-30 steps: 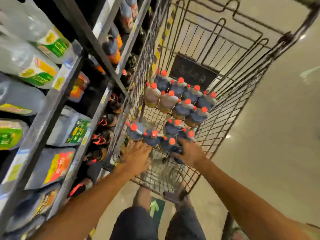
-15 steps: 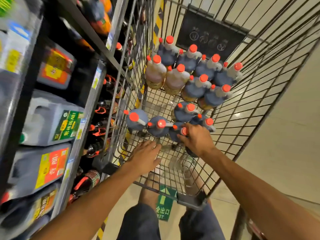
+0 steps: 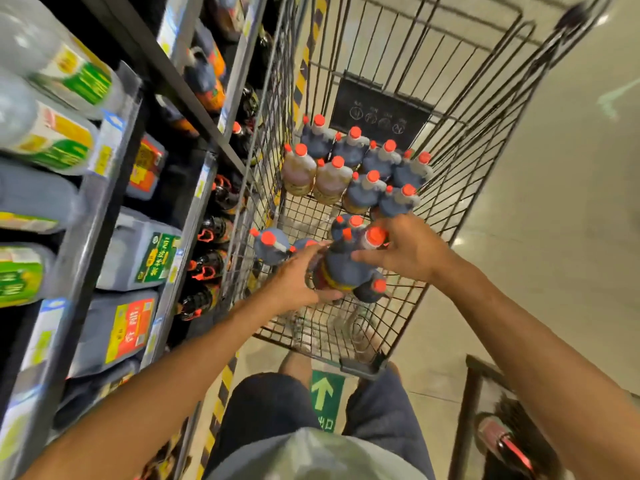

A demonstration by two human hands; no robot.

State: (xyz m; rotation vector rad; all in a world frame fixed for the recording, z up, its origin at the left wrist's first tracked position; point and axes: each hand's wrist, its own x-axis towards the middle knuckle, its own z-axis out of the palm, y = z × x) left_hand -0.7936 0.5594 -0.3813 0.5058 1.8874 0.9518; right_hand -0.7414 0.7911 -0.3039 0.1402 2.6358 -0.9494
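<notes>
Cart, left hand, right hand gripping bottle

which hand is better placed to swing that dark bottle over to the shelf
Left, probably. The left hand grips the body of the dark bottle on the side facing the shelf. The right hand holds only the neck, on the far side, and would have to cross over.

Bright overhead light, floor glare, blurry edges
</notes>
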